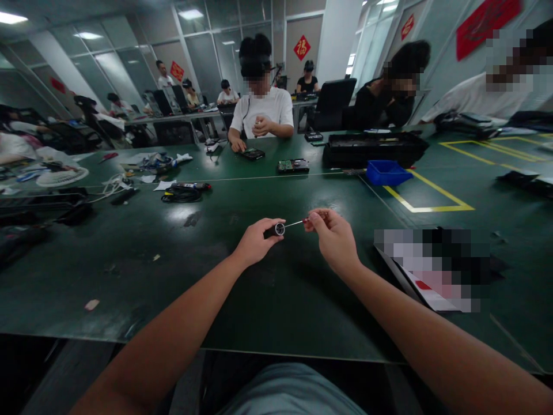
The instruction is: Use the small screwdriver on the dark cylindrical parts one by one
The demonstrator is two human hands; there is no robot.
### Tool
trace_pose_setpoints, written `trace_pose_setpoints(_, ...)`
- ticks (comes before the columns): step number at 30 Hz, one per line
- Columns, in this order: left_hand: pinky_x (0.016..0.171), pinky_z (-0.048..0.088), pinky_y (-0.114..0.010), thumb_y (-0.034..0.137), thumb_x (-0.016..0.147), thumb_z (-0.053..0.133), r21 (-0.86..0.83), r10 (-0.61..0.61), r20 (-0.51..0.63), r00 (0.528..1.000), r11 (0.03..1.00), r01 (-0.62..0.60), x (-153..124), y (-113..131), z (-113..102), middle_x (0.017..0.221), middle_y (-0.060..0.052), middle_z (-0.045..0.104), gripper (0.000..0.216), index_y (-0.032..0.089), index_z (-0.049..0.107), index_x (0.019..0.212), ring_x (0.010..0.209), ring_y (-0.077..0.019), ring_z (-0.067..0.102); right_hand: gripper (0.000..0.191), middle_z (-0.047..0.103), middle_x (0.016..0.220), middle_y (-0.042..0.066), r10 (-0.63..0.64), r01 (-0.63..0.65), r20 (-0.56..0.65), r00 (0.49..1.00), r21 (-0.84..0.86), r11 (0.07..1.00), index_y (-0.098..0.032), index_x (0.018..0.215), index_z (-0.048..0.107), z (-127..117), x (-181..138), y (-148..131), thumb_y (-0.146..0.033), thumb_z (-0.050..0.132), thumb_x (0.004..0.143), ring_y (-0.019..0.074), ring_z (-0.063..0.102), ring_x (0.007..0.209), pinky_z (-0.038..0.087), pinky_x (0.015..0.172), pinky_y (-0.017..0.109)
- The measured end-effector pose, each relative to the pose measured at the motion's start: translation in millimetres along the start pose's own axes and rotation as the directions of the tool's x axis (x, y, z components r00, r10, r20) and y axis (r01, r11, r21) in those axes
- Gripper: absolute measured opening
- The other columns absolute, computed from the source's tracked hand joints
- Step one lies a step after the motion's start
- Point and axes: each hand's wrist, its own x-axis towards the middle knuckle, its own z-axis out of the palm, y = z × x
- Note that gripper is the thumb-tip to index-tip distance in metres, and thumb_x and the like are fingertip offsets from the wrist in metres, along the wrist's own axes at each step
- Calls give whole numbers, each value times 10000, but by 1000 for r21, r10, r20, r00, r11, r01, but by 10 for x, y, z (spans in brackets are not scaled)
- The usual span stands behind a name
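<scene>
In the head view my left hand point(256, 241) is closed round a small black cylinder point(275, 231) with a pale ring at its open end, which faces right. My right hand point(334, 236) pinches a thin screwdriver point(296, 223) by its red handle. The metal shaft points left, and its tip is at the cylinder's ringed end; whether it touches or goes inside is too small to tell. Both hands are above the green table point(276, 311), roughly level with each other.
Across the table, a person in a white shirt handles a dark device point(252, 154). A circuit board point(293, 166), a blue bin point(387, 172) and a long black case point(374, 151) lie ahead. Coiled cable point(184, 192) is at left. Papers and a blurred-out object lie right of my forearm.
</scene>
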Motion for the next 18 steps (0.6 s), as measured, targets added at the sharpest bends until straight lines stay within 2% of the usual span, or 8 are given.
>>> trace_pose_setpoints(4,1091,432,-423,166,894,690,24,84,-46,995,996,-83,22,29,-7,1259,-55,681,397,252,663,1281,1197,-218,608,347,673,844,38,113,-106,-38,993,162,981,-224,933,594,23,42,92,-566,542,903,183,672,742,586,755,376)
trace_pose_setpoints(7,1075,425,-458,181,913,670,140,130,-17,991,982,-127,54,16,-22,1244,-56,687,384,269,664,1287,1175,-230,610,331,620,744,20,229,-218,-22,973,227,949,-244,859,556,23,81,159,-570,514,899,186,647,667,606,713,383)
trace_pose_setpoints(9,1072,417,-481,183,914,666,189,113,20,993,975,-115,67,0,-20,1240,-55,691,386,277,663,1289,1167,-239,612,311,592,706,8,276,-251,-81,958,233,940,-250,825,539,20,96,186,-553,525,892,181,619,626,601,662,371)
trace_pose_setpoints(12,1075,410,-498,184,910,670,204,71,62,996,975,-82,70,-20,-2,1243,-57,692,396,277,660,1296,1171,-248,611,279,614,745,11,244,-215,-170,955,174,961,-242,849,560,16,91,179,-516,546,897,171,611,649,566,612,330)
trace_pose_setpoints(18,1065,426,-475,168,892,692,185,72,25,997,980,-76,55,-41,-12,1238,-61,693,408,264,668,1287,1159,-243,618,242,633,770,4,93,-91,-123,988,21,996,-218,904,587,-2,27,62,-447,527,955,152,593,667,499,630,305)
